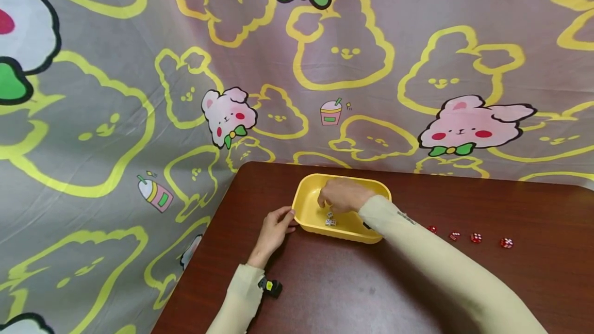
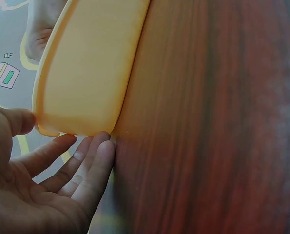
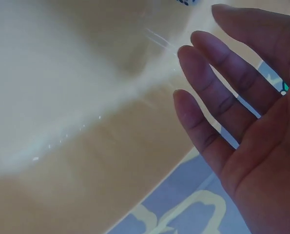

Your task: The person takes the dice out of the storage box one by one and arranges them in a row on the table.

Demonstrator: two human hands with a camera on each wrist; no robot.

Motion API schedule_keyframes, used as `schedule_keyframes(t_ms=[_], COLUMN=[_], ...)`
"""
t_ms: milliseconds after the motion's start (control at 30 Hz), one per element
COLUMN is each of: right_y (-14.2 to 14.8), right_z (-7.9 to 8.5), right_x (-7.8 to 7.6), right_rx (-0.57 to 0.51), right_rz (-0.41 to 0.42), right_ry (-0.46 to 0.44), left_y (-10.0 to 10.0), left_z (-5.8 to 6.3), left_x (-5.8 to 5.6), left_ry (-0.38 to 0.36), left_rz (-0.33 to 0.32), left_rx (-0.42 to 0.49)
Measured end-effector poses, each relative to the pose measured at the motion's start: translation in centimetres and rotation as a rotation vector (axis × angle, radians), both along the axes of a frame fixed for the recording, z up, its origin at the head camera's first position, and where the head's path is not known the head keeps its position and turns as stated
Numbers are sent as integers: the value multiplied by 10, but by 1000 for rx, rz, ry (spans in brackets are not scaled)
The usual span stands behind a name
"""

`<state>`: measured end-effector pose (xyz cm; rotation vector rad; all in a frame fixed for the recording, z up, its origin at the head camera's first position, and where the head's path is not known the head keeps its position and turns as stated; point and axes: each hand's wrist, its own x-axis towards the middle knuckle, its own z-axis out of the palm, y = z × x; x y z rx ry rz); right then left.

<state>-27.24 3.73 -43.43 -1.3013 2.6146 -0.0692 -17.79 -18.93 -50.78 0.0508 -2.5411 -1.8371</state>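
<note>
A yellow tray [image 1: 310, 205] with rounded corners stands on the table. My left hand [image 1: 273, 230] is at its left end; in the left wrist view the thumb meets the rim and the fairly straight fingers [image 2: 93, 165] touch the outer wall. Over the tray's inside hangs my right hand [image 1: 343, 196], fingers bent loosely downward. White dice [image 1: 330, 222] lie close together on the tray's floor, just below that hand. In the right wrist view, the fingers [image 3: 198, 68] are spread with nothing between them, and part of a dotted die [image 3: 186, 2] shows apart from the thumb.
Several red dice [image 1: 476, 238] lie in a loose row on the brown table [image 1: 334, 282], right of the tray and beyond my right sleeve [image 1: 431, 256]. A patterned cloth [image 1: 371, 102] hangs behind the table and along its left side.
</note>
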Motion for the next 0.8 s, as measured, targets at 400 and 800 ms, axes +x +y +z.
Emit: schedule_keyframes(t_ms=[400,800], right_y=[-3,-6], right_z=[-12,-17], right_x=[4,6], right_rx=[25,43], right_rz=[-23,-29], right_ry=[-26,-15], left_y=[0,0], left_z=[-1,0], left_x=[0,-1], left_ry=[-2,-2], left_rz=[-3,6], left_rx=[8,16])
